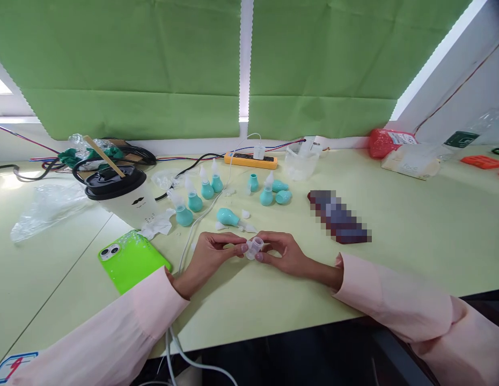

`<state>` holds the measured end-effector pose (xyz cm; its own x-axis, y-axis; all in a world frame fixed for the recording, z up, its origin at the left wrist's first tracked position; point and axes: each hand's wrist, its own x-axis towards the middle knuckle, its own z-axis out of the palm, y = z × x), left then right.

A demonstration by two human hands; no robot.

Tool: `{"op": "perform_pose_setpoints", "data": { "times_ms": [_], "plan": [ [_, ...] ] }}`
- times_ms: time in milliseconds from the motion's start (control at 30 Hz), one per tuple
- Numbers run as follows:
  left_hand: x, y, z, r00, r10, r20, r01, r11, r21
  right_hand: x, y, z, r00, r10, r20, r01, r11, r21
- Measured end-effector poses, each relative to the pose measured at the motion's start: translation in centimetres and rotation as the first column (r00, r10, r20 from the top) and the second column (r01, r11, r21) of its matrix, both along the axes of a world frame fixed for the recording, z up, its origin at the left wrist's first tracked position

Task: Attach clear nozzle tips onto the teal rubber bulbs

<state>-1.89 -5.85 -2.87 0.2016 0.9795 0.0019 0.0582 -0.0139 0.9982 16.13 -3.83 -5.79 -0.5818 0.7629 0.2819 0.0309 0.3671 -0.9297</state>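
Note:
A small translucent plastic fitting, with a round open collar, is pinched between my two hands just above the table. My left hand grips its left side with thumb and fingers. On its right side, the fingertips of my right hand are closed on the same fitting. Just beyond my fingers lies a teal squeeze bulb with a clear nozzle piece by its neck. Several teal bulbs with clear tips, like nasal aspirators, stand to the left. More teal bulbs are grouped to the right, some lying on their sides.
A lidded paper cup and a green phone case are at my left. White cables cross the table to an orange power strip. Behind stands a clear plastic tub. A dark phone lies at the right.

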Motion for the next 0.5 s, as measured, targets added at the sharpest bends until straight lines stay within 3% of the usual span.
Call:
{"op": "perform_pose_setpoints", "data": {
  "times_ms": [133,267,500],
  "plan": [
    [0.26,-0.50,-0.26,0.998,-0.001,-0.060,0.013,0.979,0.204,-0.14,0.05,-0.05,0.999,-0.007,-0.045,0.007,1.000,-0.007],
    [0.52,-0.98,-0.43,0.974,0.079,-0.212,0.020,0.904,0.428,-0.21,-0.01,-0.08,0.997,-0.017,-0.080,0.015,1.000,-0.018],
    [0.29,-0.87,-0.32,0.951,-0.072,-0.301,0.182,0.916,0.356,-0.32,0.01,-0.02,0.989,-0.059,-0.133,0.059,0.998,-0.007]
  ]
}}
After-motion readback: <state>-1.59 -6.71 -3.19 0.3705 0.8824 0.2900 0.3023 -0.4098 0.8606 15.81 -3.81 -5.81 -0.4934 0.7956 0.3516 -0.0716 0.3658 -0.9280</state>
